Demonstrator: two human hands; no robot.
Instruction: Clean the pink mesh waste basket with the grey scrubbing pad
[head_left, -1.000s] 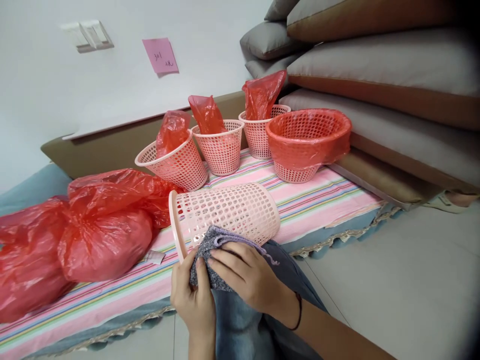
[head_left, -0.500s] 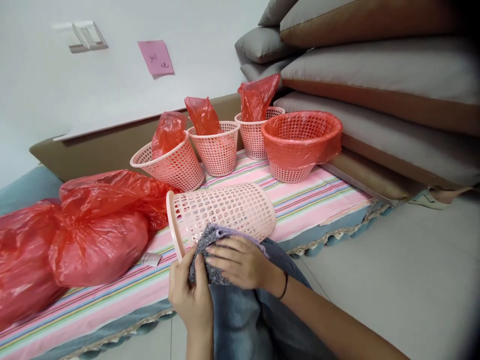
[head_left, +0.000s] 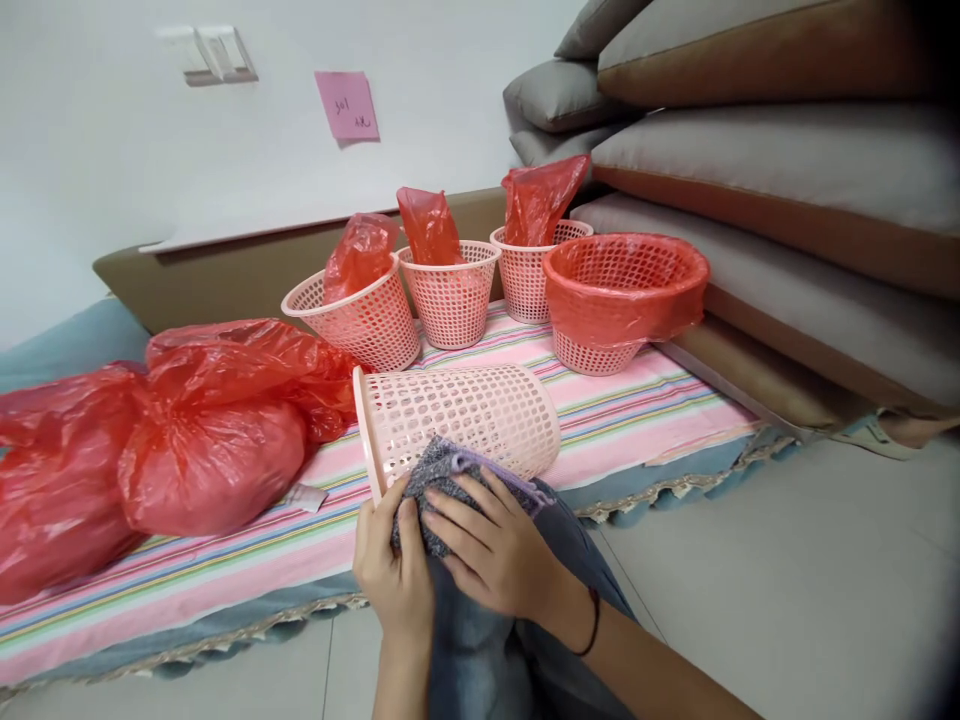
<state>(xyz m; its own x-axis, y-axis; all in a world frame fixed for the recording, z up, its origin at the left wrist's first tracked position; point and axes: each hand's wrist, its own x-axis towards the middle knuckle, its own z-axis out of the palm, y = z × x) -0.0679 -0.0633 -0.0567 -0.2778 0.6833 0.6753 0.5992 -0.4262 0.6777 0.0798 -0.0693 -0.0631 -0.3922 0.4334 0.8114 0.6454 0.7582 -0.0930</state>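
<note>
A pale pink lattice basket (head_left: pixel 457 420) lies on its side on my knee, its mouth turned left. A grey cloth with a lilac edge (head_left: pixel 442 478) rests against the basket's near wall. My left hand (head_left: pixel 391 575) pinches the cloth's left side, thumb on top. Over the cloth lies my right hand (head_left: pixel 491 548), fingers stretched flat and pressing it against the basket; a dark band circles that wrist.
Three upright pink baskets (head_left: pixel 450 295) with red bags stand at the back of the striped mat (head_left: pixel 630 400); a red-lined basket (head_left: pixel 622 295) sits to their right. Stuffed red bags (head_left: pixel 195 440) lie left. Stacked cushions (head_left: pixel 787 170) fill the right; grey tiled floor (head_left: pixel 787 560) is nearer.
My right hand slid a little along the cloth on the basket. The view shifted, so everything sits slightly further right. Both hands stay on the cloth.
</note>
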